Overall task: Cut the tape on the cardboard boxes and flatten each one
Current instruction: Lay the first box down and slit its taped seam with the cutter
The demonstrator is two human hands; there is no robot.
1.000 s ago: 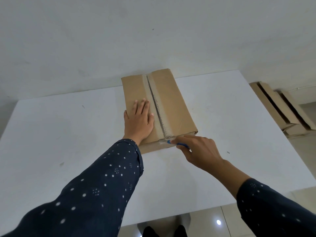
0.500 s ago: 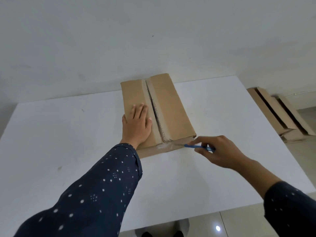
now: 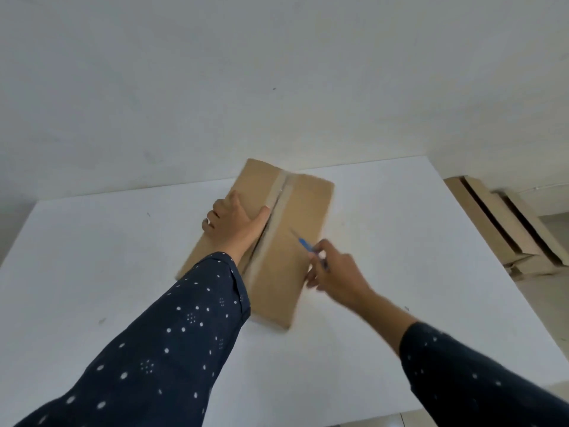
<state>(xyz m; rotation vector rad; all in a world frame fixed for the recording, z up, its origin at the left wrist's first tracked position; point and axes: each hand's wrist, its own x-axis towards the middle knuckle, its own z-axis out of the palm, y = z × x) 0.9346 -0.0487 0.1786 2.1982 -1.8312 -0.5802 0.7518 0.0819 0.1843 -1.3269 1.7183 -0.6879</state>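
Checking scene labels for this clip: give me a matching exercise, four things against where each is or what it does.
1 left hand
2 right hand
3 cardboard box
4 cardboard pile

a on the floor, right of the table
b holds a blue-handled cutter
c lies on the table, top seam parted
d rests on the box's left half

Pairs: 1-d, 2-b, 3-c, 4-a
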